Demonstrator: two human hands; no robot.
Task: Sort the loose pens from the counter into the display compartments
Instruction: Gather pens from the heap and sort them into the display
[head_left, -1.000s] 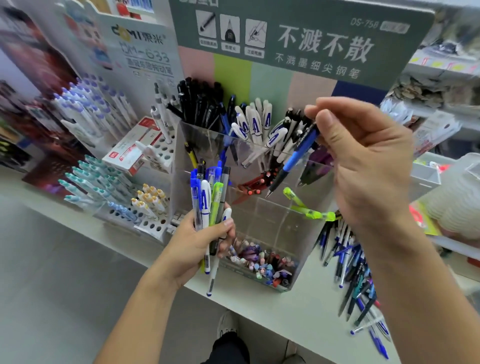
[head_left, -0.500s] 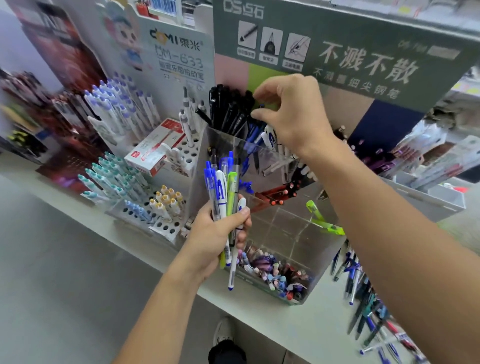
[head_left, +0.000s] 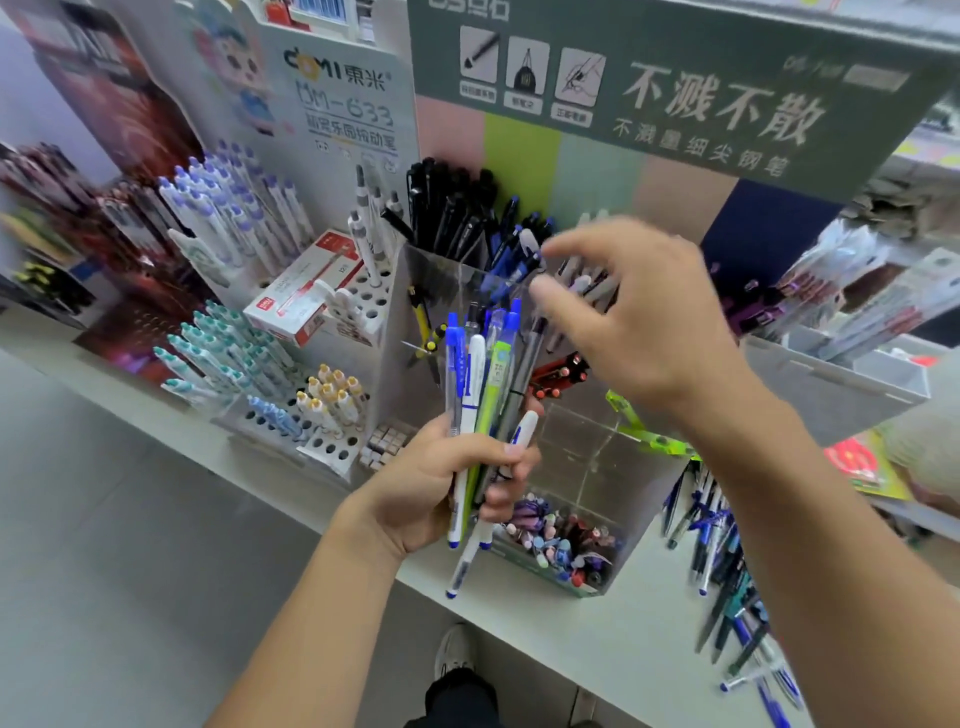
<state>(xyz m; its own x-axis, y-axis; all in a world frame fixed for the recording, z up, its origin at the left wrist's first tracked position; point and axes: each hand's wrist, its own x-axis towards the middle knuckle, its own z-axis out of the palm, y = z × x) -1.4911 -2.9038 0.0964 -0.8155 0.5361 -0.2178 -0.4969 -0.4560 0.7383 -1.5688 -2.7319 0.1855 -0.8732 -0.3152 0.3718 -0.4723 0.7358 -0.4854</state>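
Left hand: the left hand (head_left: 441, 483) grips a bundle of pens (head_left: 485, 415) upright in front of the clear display; fingers and thumb are curled round the barrels, tips pointing down past the palm
Bundle: blue-capped, white, lime-green and grey pens fan out above the fist; one white pen slants lower, its tip over the counter edge
Right hand: the right hand (head_left: 639, 322) hovers over the clear acrylic display (head_left: 587, 452), blurred; fingers spread and loosely extended, thumb apart from them — nothing visibly held
Display compartments: black pens (head_left: 447, 208) stand in the back left section; blue pens (head_left: 511, 249) lean just beside them, near the right fingertips; red pens (head_left: 558, 374) lie deeper inside; a front bin holds small caps and erasers (head_left: 566, 540)
Loose pens: a heap of loose pens (head_left: 727, 566) — mostly blue and dark — lies on the counter (head_left: 597, 639) to the right of the display, well apart from both hands
Left racks: a peg rack (head_left: 332, 447) holds teal, purple-capped and yellow-topped pens; a red-and-white box (head_left: 306, 291) rests behind it
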